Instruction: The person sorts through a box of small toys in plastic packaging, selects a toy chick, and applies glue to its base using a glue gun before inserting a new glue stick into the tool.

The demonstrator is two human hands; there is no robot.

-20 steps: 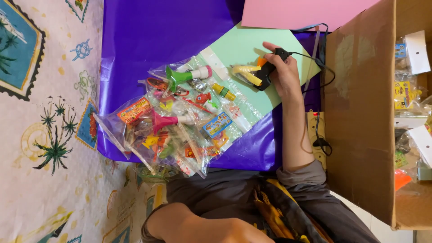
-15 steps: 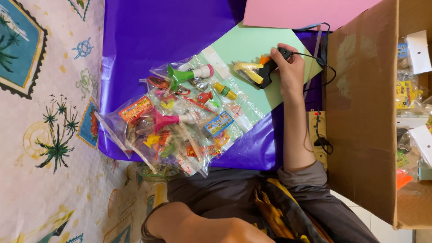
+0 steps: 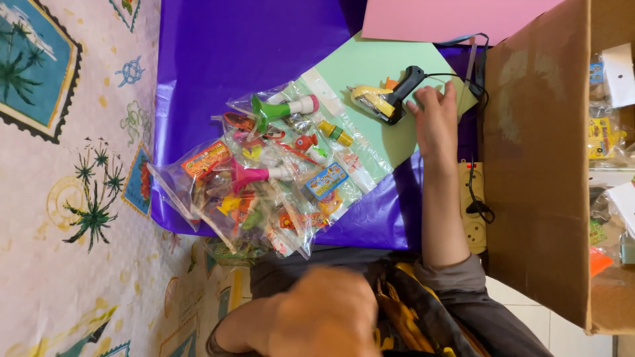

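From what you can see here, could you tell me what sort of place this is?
Probably a home craft or packing spot: a glue gun on coloured paper sheets, bagged small toys and a cardboard box.

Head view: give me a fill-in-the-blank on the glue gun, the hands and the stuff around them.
1. The glue gun lies on a ____ sheet of paper.
2. The right hand rests beside the glue gun, its fingers ____, gripping nothing.
3. The toy packets lie partly on a shiny ____ sheet.
4. The left hand is blurred at the ____ edge of the picture.

Missing words: green; open; purple; bottom
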